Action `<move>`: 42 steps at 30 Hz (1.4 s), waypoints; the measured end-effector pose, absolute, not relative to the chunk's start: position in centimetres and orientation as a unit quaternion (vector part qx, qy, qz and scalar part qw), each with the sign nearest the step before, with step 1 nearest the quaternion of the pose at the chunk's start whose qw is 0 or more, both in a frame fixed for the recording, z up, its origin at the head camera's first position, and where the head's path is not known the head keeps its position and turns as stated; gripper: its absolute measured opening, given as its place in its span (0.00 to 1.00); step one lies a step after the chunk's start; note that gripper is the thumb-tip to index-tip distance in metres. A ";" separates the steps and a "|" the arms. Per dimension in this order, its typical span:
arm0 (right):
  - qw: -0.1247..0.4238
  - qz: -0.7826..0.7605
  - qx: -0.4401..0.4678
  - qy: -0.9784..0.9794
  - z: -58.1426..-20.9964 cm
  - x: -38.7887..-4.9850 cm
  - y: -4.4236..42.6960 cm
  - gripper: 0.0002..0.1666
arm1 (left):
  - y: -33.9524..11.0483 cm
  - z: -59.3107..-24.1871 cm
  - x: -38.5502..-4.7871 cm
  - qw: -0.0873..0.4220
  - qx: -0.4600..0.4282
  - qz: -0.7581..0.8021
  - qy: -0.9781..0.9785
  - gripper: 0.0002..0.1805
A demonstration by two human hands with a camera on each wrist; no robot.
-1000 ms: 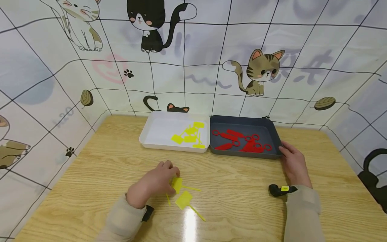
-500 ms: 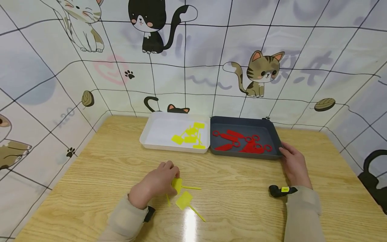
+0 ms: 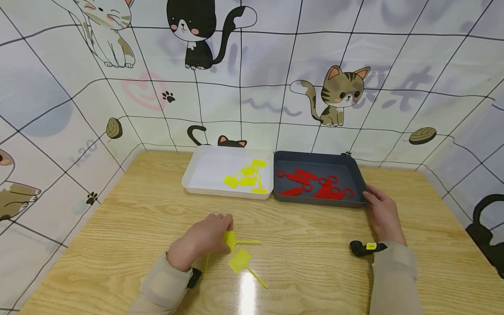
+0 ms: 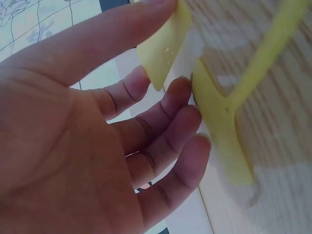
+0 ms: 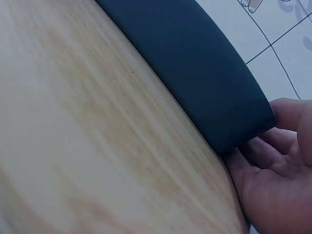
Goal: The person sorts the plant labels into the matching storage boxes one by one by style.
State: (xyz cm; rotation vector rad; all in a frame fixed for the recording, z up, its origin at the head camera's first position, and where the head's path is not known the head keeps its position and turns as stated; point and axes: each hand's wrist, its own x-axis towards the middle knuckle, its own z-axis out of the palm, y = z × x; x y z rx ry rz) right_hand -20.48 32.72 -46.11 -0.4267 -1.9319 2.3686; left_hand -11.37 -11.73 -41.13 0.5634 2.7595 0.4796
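My left hand (image 3: 202, 240), low over the table left of centre, pinches the square plate of a yellow tag (image 3: 229, 241) between thumb and index finger; its thin stem points right. A second yellow tag (image 4: 219, 126) lies against the other curled fingertips in the left wrist view. In the head view the hand hides it except for its stem. Nearer the person lies a third yellow tag (image 3: 239, 261), flat on the wood. My right hand (image 3: 385, 214) grips the front right corner of a dark grey tray (image 3: 320, 202), thumb on the rim and fingers beneath in the right wrist view.
A white tray (image 3: 206, 173) with several yellow tags stands against the dark tray's left side. Several red flat tags with ring ends (image 3: 299, 177) lie in the dark tray. Behind both rises a cat-printed cloth (image 3: 267, 100). The wooden table (image 3: 307, 262) extends in front.
The stem below my left hand has shifted left. The pinched tag's stem has swung slightly up in the view. My right hand and both trays have stayed in place.
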 end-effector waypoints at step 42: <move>0.032 0.766 -0.125 -0.630 -46.1 -20.3 32.6 0.36 | -12.3 -41.3 -12.4 0.158 0.213 0.203 0.943 0.06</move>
